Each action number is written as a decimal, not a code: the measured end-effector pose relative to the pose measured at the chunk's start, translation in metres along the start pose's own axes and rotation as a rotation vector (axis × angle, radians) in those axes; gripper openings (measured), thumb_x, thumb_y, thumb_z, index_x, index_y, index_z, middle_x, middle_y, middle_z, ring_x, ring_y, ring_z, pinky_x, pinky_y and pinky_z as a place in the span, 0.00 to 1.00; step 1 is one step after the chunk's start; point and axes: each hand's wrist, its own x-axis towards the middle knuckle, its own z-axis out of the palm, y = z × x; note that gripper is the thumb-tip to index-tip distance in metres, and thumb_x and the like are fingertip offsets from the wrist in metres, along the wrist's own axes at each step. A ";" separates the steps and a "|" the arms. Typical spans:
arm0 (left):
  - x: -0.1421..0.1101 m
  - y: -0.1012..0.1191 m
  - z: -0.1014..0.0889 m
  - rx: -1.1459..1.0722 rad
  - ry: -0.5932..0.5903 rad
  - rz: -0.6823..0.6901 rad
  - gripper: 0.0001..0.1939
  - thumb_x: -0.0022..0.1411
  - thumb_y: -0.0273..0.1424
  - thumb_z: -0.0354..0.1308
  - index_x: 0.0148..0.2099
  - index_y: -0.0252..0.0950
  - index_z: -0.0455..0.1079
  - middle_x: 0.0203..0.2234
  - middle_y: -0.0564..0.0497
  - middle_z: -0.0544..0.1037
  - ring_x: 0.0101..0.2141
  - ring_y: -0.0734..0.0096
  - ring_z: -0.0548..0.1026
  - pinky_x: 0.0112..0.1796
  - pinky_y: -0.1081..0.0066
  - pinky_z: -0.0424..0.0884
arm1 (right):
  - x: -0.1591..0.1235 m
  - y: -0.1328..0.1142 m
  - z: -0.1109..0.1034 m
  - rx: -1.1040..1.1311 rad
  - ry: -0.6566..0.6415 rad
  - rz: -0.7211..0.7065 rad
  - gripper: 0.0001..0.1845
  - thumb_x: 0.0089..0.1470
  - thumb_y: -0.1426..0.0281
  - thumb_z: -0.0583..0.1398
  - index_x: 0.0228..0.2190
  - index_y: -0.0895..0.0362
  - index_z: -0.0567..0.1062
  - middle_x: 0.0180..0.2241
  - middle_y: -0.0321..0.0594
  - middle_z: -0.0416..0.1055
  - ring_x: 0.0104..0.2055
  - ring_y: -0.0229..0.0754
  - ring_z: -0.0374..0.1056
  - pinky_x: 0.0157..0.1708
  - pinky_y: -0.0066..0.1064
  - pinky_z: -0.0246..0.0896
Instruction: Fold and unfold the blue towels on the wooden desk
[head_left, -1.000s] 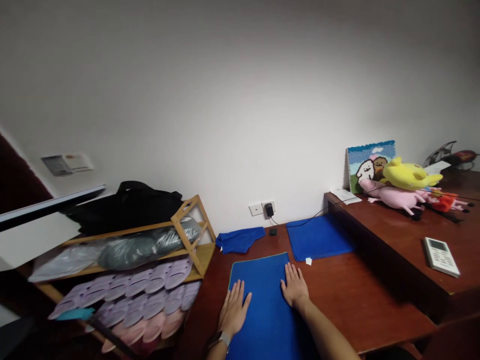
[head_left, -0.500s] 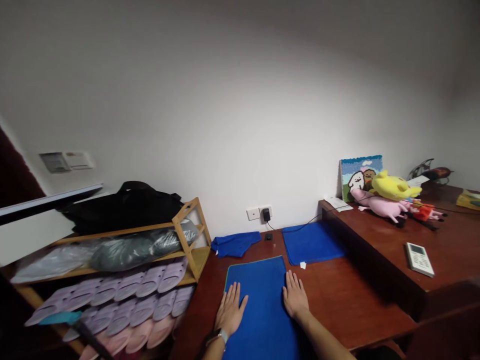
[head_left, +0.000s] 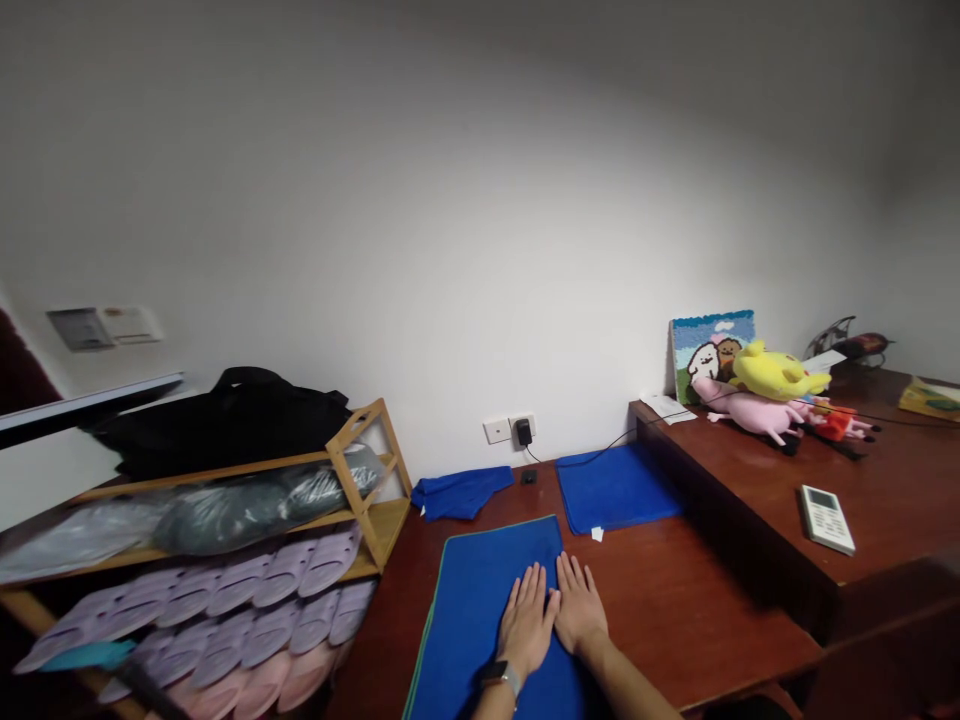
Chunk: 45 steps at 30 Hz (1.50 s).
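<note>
We find the cloth (head_left: pixel 480 580), blue with a green edge, spread on the surface (head_left: pixel 675 610) at 6 o'clock in the view, its near end cut off by the lower border. The left hand (head_left: pixel 529 622) lies palm down upon it, a watch (head_left: pixel 499 673) at the wrist. The right hand (head_left: pixel 580 604) lies just beside it, over the 3 o'clock edge. We note each grip is fully unfurled, flat, pressing on the cloth and clasping nothing. Whether the two hands touch, we cannot tell.

Taking bearings from the cloth, we record a crumpled cloth (head_left: pixel 463 492) at 11 o'clock and a folded cloth (head_left: pixel 619 488) between 1 and 2, both blue; a white tag (head_left: pixel 597 534) shows at the latter's near edge. A black plug (head_left: pixel 523 432) sits in a wall socket at 12.

At 10 o'clock stands a wooden rack (head_left: pixel 394 525), a black bag (head_left: pixel 225 425) on top. Lilac clogs (head_left: pixel 330 560) line it towards 9.

On the raised desk (head_left: pixel 900 500), we observe a yellow toy (head_left: pixel 776 372) resting on a pink toy (head_left: pixel 750 413) at 2 o'clock, a picture (head_left: pixel 705 335) upright behind them. A white keypad device (head_left: pixel 827 520) lies between 2 and 3.
</note>
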 end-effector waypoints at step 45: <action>-0.026 0.017 -0.006 0.002 -0.055 0.008 0.36 0.76 0.48 0.25 0.78 0.37 0.42 0.76 0.51 0.44 0.74 0.63 0.44 0.73 0.54 0.47 | -0.021 0.003 0.012 0.055 0.034 0.015 0.37 0.69 0.57 0.39 0.73 0.57 0.48 0.76 0.39 0.36 0.78 0.49 0.28 0.75 0.51 0.25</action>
